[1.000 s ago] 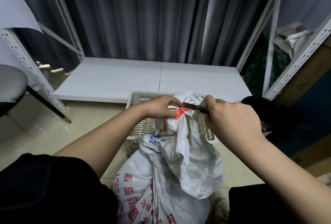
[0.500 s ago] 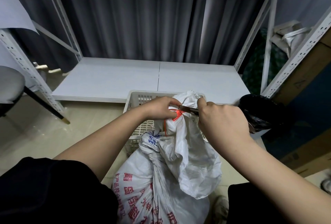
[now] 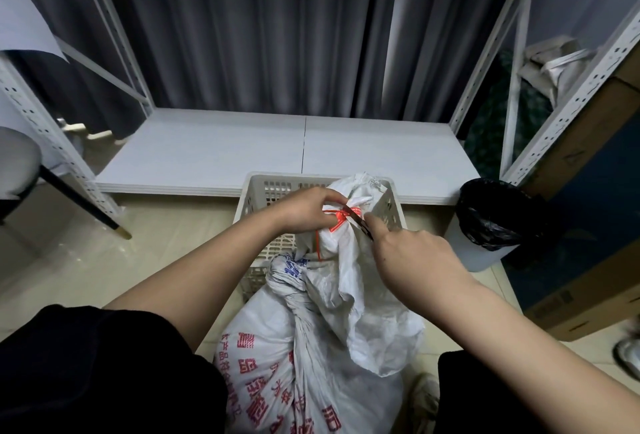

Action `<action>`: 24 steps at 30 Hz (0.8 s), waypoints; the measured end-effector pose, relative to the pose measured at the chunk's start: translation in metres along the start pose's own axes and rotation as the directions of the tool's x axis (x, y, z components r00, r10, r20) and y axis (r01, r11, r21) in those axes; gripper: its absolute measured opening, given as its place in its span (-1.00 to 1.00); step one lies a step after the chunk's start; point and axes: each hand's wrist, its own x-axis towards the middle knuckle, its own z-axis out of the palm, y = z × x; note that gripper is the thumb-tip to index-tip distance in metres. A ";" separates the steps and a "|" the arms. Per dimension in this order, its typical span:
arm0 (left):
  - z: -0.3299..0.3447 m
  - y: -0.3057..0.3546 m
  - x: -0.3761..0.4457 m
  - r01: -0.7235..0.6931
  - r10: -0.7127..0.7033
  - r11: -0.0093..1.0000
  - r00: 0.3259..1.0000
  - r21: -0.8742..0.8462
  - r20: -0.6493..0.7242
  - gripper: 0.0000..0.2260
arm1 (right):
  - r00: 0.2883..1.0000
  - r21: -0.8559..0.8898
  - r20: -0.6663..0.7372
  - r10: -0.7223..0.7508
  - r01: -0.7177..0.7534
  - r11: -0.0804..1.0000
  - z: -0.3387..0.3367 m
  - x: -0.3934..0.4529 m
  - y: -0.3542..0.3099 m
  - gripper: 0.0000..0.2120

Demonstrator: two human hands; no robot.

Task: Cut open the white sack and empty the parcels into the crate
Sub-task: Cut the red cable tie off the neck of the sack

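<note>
White sack (image 3: 311, 347) stands near; left hand (image 3: 308, 210) pinches its tied neck, right hand (image 3: 412, 260) grips scissors (image 3: 358, 222) there.

the white sack (image 3: 311, 357) in front of me carries large red printed characters low on its side and a patch of blue print by the twisted neck, but i cannot make out any of it

White sack (image 3: 311, 347) upright, neck tied with red tie (image 3: 341, 220); perforated crate (image 3: 258, 194) behind, contents apparently hidden.
</note>
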 end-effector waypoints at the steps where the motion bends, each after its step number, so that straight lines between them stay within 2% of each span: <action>1: 0.000 0.000 0.000 -0.003 0.003 1.000 1.000 -0.004 -0.004 -0.60 | 1.000 0.005 -0.023 -0.007 0.008 1.000 0.001 0.002 0.001 -0.48; 9: 0.001 -0.001 0.000 -0.023 0.023 0.999 1.000 -0.024 -0.008 -0.65 | 0.999 0.151 -0.004 0.044 -0.043 0.988 -0.001 0.012 0.006 -0.54; 18: 0.006 0.001 0.000 -0.047 0.049 0.997 0.998 -0.056 0.041 -0.65 | 0.997 0.055 0.078 0.029 -0.033 0.998 0.001 0.019 0.001 -0.63; 24: 0.007 0.000 0.001 -0.042 0.044 0.991 0.999 -0.127 0.014 -0.66 | 0.995 0.095 0.090 0.037 -0.045 0.994 0.002 0.022 0.001 -0.66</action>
